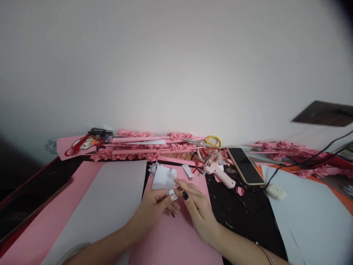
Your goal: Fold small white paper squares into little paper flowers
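Between my two hands is a small folded piece of white paper (171,191). My left hand (158,202) pinches it between thumb and fingers. From the other side, my right hand (197,208) has its fingertips at the paper, thumb and index finger close together. Both hands are above a pink paper sheet (176,239). Just beyond them lies a white paper rectangle (161,177), with a small folded white piece (173,172) at its corner and a white paper flower (153,168) by its left edge. A white paper strip (188,170) is farther right.
A pink glue gun (220,173), a phone (245,165) and a white plug (276,191) with a black cable lie to the right. Yellow-handled scissors (212,141) and pink paper-flower stems (138,151) line the wall. Large white sheets (104,206) flank both sides.
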Tool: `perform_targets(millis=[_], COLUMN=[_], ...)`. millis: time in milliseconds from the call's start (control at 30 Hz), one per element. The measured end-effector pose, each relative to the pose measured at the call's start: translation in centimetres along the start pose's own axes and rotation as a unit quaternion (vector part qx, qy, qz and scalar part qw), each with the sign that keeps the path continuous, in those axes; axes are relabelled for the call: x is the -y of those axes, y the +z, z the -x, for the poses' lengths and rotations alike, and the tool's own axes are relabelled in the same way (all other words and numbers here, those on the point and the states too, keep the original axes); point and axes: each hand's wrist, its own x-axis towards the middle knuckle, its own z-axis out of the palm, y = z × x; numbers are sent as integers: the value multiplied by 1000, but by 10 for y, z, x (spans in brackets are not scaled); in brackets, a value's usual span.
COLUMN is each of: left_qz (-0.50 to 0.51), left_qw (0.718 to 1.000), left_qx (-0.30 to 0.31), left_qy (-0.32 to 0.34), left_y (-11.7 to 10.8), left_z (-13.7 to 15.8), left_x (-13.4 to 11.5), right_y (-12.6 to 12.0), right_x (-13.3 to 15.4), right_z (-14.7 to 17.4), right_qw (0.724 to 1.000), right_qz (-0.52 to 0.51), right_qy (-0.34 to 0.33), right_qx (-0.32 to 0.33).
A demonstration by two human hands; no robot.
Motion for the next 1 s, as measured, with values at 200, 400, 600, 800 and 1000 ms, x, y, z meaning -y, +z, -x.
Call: perform_targets(millis=[200,400,600,800,1000], left_qz=[-11,5,4,-3,-96], left_qw=[1000,998,997,995,991], left_qx=[22,57,83,101,79], left_qy=[14,4,8,1,51], left_y=[1,3,3,2,1], left_z=[-1,1,2,1,3], left_x=[1,4,6,7,2], right_y=[0,-3,-6,-5,-8], right_x=[-8,-17,-13,-17,-17], right_z=[-4,-10,-16,-11,-10], right_qw=[999,997,989,986,978], right_qz=[-2,-14,-54,90,133], right_qy=[24,38,25,-48,-74], right_qx=[-36,62,133,131,142])
